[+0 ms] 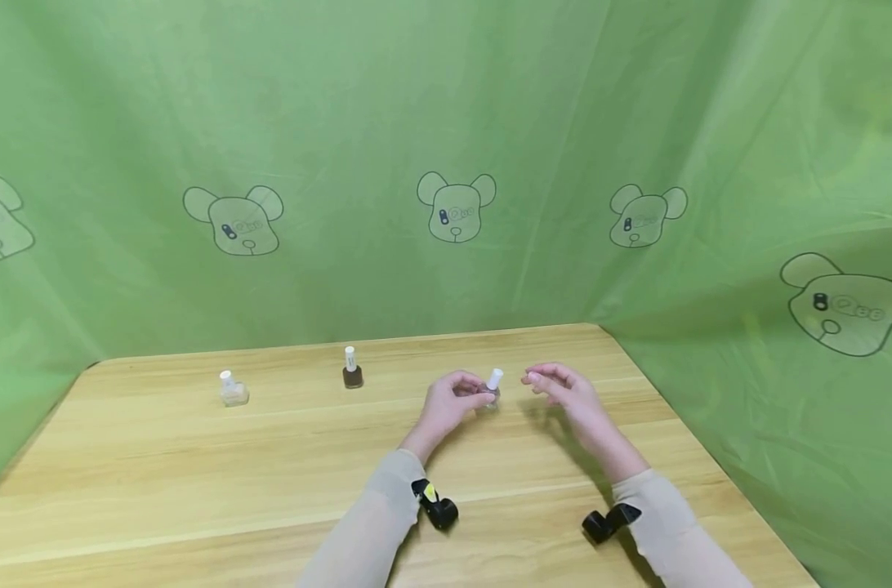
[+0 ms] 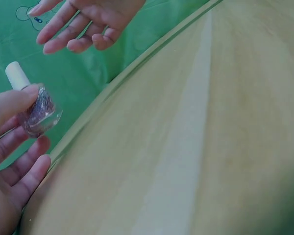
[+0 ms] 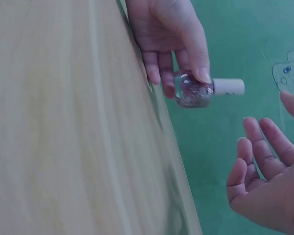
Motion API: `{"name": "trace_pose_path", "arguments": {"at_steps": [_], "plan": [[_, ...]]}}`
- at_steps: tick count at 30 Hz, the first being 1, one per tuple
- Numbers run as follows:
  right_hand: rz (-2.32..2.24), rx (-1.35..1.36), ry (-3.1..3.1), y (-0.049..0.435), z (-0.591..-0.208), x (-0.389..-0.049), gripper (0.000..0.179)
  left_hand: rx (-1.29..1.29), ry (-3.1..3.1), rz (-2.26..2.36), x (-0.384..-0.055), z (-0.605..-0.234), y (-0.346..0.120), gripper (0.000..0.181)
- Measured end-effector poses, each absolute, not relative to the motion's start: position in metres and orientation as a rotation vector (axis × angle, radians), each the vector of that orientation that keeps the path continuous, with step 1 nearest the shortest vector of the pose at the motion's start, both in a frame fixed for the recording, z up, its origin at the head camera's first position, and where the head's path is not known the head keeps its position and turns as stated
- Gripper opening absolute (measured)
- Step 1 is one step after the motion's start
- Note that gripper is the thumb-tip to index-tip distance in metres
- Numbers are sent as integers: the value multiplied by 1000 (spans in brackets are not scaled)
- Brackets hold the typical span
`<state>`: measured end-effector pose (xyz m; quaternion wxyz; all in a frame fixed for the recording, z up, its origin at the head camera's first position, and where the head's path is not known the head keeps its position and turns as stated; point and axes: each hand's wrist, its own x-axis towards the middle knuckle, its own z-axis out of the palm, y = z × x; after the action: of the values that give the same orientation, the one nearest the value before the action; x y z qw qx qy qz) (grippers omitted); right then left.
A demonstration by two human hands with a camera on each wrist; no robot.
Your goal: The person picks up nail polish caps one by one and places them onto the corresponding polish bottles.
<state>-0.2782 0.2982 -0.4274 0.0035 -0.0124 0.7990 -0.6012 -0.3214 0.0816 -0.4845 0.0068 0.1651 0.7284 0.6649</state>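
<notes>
My left hand (image 1: 449, 406) pinches a clear nail polish bottle (image 2: 41, 112) by its glass body, between thumb and fingers. Purple glittery polish shows inside, and its white cap (image 3: 229, 86) points up and slightly right in the head view. To the right of the bottle, my right hand (image 1: 567, 398) is held apart from it, fingers loosely bent with nothing between them. In the right wrist view the fingertips (image 3: 248, 122) of that hand hang near the cap without touching it.
A dark nail polish bottle (image 1: 353, 376) with a white cap stands toward the back of the wooden table (image 1: 196, 490). Farther left is a clear, pale bottle (image 1: 234, 394), also white-capped. A green curtain (image 1: 343, 269) with printed bear heads surrounds the table's back and sides.
</notes>
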Motion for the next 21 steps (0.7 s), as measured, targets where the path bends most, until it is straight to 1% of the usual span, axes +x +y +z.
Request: {"name": "trace_pose_path", "arguments": {"at_steps": [2, 10, 21], "plan": [[-1920, -40, 2506, 303, -427, -280, 45, 491, 2299, 2096, -323, -485, 80, 28], [-2150, 14, 2358, 317, -425, -283, 20, 378, 2434, 2085, -331, -485, 74, 29], [-2241, 10, 2239, 323, -428, -287, 10, 272, 2503, 2080, -346, -487, 66, 30]]}}
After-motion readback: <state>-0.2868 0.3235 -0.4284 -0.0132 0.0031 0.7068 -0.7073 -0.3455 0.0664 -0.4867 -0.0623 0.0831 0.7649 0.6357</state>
